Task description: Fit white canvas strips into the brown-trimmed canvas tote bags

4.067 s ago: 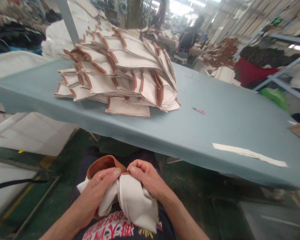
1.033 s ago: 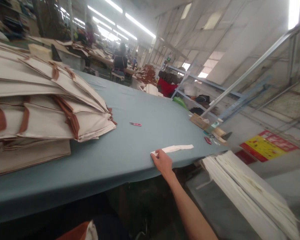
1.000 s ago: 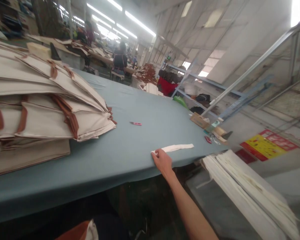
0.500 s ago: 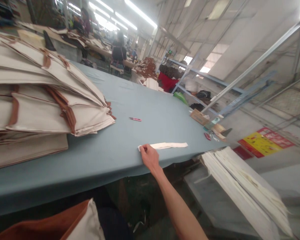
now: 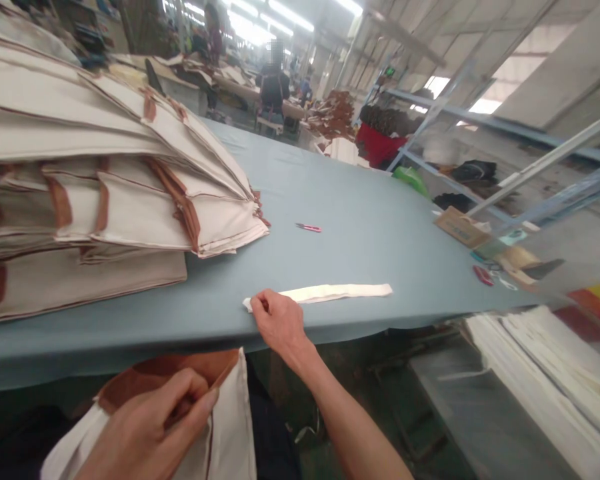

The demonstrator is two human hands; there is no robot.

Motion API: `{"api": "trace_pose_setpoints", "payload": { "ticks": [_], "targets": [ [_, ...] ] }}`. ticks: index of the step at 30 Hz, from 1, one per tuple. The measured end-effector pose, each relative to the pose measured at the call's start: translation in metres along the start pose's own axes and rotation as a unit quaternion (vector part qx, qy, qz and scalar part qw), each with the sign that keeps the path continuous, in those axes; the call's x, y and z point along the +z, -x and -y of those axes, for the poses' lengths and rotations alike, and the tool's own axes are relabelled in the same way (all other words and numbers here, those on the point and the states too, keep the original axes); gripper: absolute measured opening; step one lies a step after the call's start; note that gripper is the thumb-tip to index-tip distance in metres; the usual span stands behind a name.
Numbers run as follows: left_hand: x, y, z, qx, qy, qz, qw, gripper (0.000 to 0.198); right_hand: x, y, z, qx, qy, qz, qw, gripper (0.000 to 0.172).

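My right hand (image 5: 279, 320) pinches a narrow white cloth strip (image 5: 337, 292) close to its left end. The strip lies nearly straight on the blue-grey cloth of the table (image 5: 360, 233), close to the front edge. At the lower left, my left hand (image 5: 155, 420) has its fingers curled, thumb against index, at the rim of a cream fabric bag (image 5: 233, 427) with brown lining. This bag is below the table edge, close to my body, with its mouth upward. The left fingertips are partly hidden.
Cream bags with brown trim (image 5: 140, 200) are piled at the left. Red-handled thread snips (image 5: 309, 227) lie mid-table. A cardboard box (image 5: 463, 227) and a red item (image 5: 483, 275) are at the right end. White fabric (image 5: 535, 380) is stacked lower right. People work farther back.
My left hand has come into view at the bag, which is now higher in the picture. My right hand and the strip's left end have moved left. The view has shifted left.
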State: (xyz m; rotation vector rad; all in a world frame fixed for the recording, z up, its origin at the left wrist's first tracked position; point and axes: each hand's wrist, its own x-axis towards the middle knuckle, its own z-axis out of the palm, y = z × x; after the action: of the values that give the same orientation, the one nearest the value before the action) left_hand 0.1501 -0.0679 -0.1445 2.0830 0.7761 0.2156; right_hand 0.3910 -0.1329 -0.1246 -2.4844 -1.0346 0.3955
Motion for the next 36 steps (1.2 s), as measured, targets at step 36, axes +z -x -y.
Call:
{"api": "trace_pose_setpoints", "payload": {
  "ticks": [36],
  "targets": [
    [0.013,-0.088,-0.038,-0.127,0.115,0.025,0.985,0.051,0.001,-0.008,-0.018,-0.056,0.015,0.025,0.998,0.017]
  ]
}}
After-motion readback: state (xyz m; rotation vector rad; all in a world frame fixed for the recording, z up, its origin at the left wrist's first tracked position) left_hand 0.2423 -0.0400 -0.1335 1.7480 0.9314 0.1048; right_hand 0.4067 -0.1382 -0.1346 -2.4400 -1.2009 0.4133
